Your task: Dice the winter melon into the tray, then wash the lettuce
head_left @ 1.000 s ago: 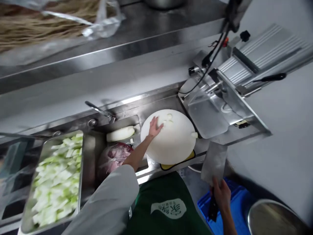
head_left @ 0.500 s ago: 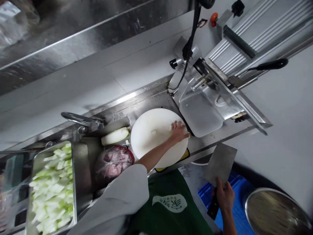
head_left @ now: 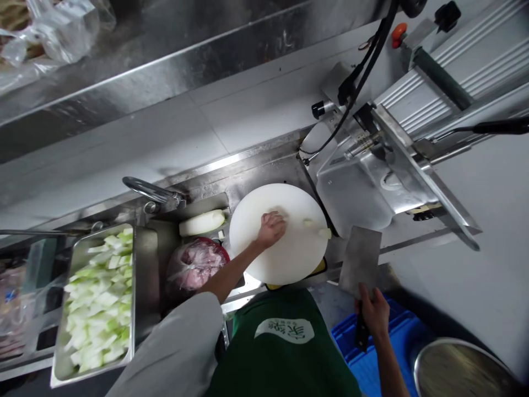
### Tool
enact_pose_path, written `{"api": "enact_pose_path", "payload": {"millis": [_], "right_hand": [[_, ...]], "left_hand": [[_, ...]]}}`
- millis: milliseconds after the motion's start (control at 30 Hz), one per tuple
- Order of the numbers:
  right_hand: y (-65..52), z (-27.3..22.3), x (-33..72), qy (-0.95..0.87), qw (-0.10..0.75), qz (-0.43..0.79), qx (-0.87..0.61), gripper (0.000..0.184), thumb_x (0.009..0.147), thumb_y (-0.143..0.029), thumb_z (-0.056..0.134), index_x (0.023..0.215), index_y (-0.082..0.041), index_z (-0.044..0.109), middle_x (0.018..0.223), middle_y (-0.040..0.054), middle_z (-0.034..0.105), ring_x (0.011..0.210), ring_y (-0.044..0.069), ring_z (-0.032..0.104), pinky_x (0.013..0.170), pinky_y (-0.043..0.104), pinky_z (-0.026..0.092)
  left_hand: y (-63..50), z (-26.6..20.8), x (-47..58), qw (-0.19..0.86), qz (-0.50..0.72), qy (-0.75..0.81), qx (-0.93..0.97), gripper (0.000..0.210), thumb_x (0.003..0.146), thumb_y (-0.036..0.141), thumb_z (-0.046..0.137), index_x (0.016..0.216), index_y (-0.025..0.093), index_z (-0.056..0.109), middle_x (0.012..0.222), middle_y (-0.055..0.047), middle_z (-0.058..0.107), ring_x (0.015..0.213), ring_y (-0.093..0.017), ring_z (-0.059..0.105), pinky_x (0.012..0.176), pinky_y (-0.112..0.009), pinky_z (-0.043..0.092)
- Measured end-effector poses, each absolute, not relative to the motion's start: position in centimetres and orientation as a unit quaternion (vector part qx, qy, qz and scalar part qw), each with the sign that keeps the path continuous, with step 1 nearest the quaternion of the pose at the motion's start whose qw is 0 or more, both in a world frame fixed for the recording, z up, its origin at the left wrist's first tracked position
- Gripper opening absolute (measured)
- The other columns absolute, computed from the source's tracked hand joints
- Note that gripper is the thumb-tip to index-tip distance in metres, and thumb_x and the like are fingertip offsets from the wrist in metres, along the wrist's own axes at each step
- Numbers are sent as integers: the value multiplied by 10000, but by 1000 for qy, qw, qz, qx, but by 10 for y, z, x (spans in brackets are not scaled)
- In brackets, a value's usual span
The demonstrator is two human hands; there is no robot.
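My left hand (head_left: 271,229) is over the round white cutting board (head_left: 285,259), its fingers curled in. Something pale and blurred shows at its fingertips, too unclear to name. Two small pale-green vegetable pieces lie to the right of it, one piece (head_left: 308,223) on the board and another piece (head_left: 325,234) at the right rim. Beyond the board's right edge, my right hand (head_left: 375,311) grips a cleaver (head_left: 360,259) by its dark handle, the broad blade pointing away from me.
Left of the board, a sink holds a peeled whole gourd (head_left: 202,223) and a red bowl of plastic-wrapped meat (head_left: 198,263). A steel pan (head_left: 133,309) of chopped pale-green vegetable stands farther left. A slicing machine (head_left: 417,160) is at right, with a blue crate (head_left: 372,358) below.
My left hand has moved from the board's right side toward its middle left, and its spread fingers have curled. Vegetable pieces now show at the right. The cleaver stays in my right hand.
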State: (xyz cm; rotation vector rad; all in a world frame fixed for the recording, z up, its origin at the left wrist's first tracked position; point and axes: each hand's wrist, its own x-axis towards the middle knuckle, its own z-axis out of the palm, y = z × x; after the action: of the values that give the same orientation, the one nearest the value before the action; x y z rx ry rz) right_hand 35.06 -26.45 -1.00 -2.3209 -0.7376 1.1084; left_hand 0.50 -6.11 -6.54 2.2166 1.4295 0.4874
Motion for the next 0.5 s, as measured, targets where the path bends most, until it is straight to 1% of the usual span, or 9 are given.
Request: {"api": "enact_pose_path", "payload": {"millis": [67, 133, 167, 233, 267, 333, 400, 433, 500], "right_hand": [[-271, -7, 357, -257, 221, 381, -860, 687, 641, -943, 524, 699, -259, 485, 448, 34, 576, 426, 204, 533, 451, 323, 405], [-283, -3, 363, -241, 215, 362, -874, 682, 640, -933, 520, 697, -254, 512, 461, 45, 583, 438, 212, 538, 450, 328, 410], [-290, -1, 366, -232, 212, 356, -880, 676, 638, -927, 524, 693, -253, 521, 467, 50, 587, 447, 217, 543, 449, 331, 414], [-306, -1, 371, -215, 209, 340, -891, 660, 636, -915, 534, 678, -256, 527, 479, 58, 593, 467, 229, 552, 446, 336, 422], [-314, -2, 373, -209, 207, 332, -896, 649, 636, -906, 544, 671, -258, 527, 485, 61, 596, 475, 233, 556, 444, 337, 423], [-323, -5, 374, -206, 204, 332, -898, 629, 649, -886, 562, 668, -258, 529, 494, 61, 604, 480, 234, 558, 441, 335, 424], [-321, -10, 372, -214, 203, 351, -889, 622, 664, -878, 564, 675, -258, 526, 488, 55, 603, 466, 227, 554, 442, 332, 430], [-315, -13, 369, -223, 203, 368, -879, 625, 665, -881, 564, 676, -258, 519, 480, 52, 601, 456, 223, 551, 444, 330, 434], [-295, -18, 362, -254, 204, 407, -853, 634, 657, -893, 562, 676, -263, 494, 454, 44, 586, 431, 209, 534, 444, 324, 427]], "left_hand": [[-61, -67, 54, 234, 195, 490, 817, 286, 1012, 360, 547, 1164, 256, 766, 1252, -101, 715, 1400, -306, 509, 1202, -574, 303], [-57, -70, 110, 251, 182, 409, 858, 285, 968, 396, 631, 1205, 295, 755, 1348, -86, 686, 1452, -333, 459, 1227, -625, 252], [-53, -72, 133, 264, 159, 349, 885, 274, 940, 383, 674, 1192, 314, 757, 1388, -71, 670, 1473, -335, 438, 1239, -635, 234], [-39, -76, 158, 283, 105, 267, 915, 223, 913, 286, 695, 1119, 329, 770, 1383, -46, 679, 1474, -304, 448, 1268, -613, 218], [-30, -77, 158, 287, 84, 255, 920, 214, 916, 238, 674, 1085, 324, 774, 1355, -41, 696, 1463, -285, 465, 1279, -598, 215], [-11, -78, 133, 284, 71, 293, 910, 228, 941, 187, 608, 1044, 297, 779, 1288, -49, 728, 1431, -264, 503, 1292, -585, 203], [0, -74, 87, 277, 84, 352, 890, 238, 974, 215, 560, 1043, 269, 782, 1282, -63, 733, 1408, -265, 524, 1293, -585, 197], [1, -71, 61, 277, 90, 370, 882, 240, 986, 248, 552, 1050, 265, 783, 1311, -65, 724, 1401, -267, 530, 1290, -579, 204], [-5, -64, 14, 282, 96, 381, 875, 234, 984, 337, 584, 1092, 270, 780, 1380, -66, 694, 1397, -269, 538, 1284, -541, 241]]}}
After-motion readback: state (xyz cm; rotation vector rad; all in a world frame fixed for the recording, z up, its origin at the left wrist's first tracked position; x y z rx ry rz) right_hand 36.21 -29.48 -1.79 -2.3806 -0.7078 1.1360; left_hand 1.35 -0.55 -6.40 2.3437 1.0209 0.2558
